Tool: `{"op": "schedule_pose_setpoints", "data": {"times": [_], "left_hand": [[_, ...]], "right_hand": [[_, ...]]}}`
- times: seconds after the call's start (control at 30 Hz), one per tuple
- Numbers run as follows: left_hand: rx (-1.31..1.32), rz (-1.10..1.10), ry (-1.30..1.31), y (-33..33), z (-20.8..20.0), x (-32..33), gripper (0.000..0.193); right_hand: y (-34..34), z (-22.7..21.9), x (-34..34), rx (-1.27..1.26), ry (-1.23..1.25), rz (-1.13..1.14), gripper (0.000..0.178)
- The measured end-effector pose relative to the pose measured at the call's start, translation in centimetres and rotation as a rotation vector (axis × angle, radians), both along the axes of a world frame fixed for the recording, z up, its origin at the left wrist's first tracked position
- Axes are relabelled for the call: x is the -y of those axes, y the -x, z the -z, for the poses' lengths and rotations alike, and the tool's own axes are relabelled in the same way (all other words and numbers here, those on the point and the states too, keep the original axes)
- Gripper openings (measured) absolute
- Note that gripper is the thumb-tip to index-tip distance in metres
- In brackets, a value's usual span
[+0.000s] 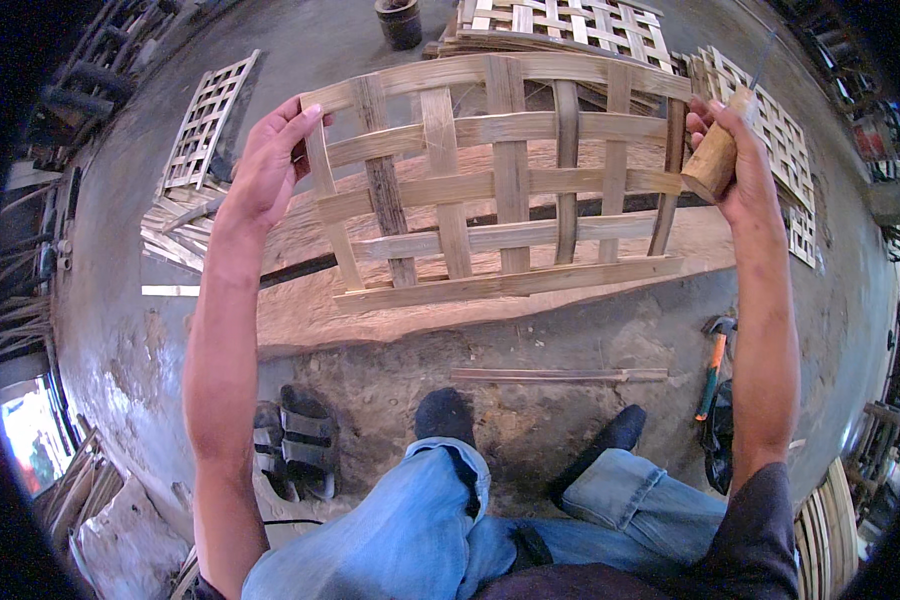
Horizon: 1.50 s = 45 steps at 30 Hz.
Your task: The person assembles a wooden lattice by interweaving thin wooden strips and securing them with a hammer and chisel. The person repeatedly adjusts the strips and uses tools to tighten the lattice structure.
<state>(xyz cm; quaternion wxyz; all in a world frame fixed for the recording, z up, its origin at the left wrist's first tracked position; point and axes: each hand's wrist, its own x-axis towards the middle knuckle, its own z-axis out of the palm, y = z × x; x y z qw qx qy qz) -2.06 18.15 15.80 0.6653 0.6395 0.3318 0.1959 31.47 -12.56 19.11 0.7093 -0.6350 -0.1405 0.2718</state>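
Observation:
A woven lattice panel of split bamboo strips (pixel 512 185) hangs upright in front of me, above a broad wooden slab (pixel 370 325). My left hand (pixel 275 155) pinches its upper left corner, thumb on the near side. At the upper right corner, my right hand (pixel 740 165) is closed on the panel's edge. The same hand also grips a tool with a thick round wooden handle (pixel 712 172); a thin dark shaft seems to run up from it. Some of the fingers behind the panel are hidden.
More lattice panels lie at the back (pixel 570 25), at right (pixel 785 150) and at left (pixel 205 120). A hammer (pixel 712 365) rests on the floor at right, sandals (pixel 305 440) at left. A thin strip (pixel 560 376) lies before my feet. A dark bucket (pixel 400 22) stands behind.

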Motion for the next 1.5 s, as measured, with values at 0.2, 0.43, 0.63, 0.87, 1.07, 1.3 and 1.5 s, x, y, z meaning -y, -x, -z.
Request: {"op": "schedule_pose_setpoints", "data": {"times": [0.2,0.43,0.63,0.87,1.07,1.3,1.5], "left_hand": [[0.054,0.026,0.015,-0.3,0.1,0.0,0.024],[0.01,-0.026,-0.024,-0.5,-0.7,1.4,0.02],[0.055,-0.019,-0.108,-1.0,-2.0,2.1,0.024],[0.054,-0.009,-0.24,-1.4,-3.4,2.8,0.03],[0.062,0.019,-0.136,-1.7,-2.1,2.1,0.028],[0.198,0.036,-0.275,-2.2,-2.7,2.5,0.024],[0.335,-0.095,-0.782,-1.4,-2.6,5.8,0.02]], "right_hand": [[-0.7,0.8,0.8,-0.04,-0.002,-0.008,0.043],[0.2,0.7,1.4,-0.024,0.051,0.072,0.044],[-1.1,0.8,2.7,-0.022,0.011,0.042,0.046],[-1.8,0.5,3.2,-0.015,-0.028,0.052,0.044],[-2.1,0.8,3.8,-0.047,-0.039,0.035,0.046],[-2.5,0.2,4.4,-0.084,-0.129,0.054,0.033],[-2.9,0.5,5.8,-0.154,-0.198,0.08,0.031]]}}
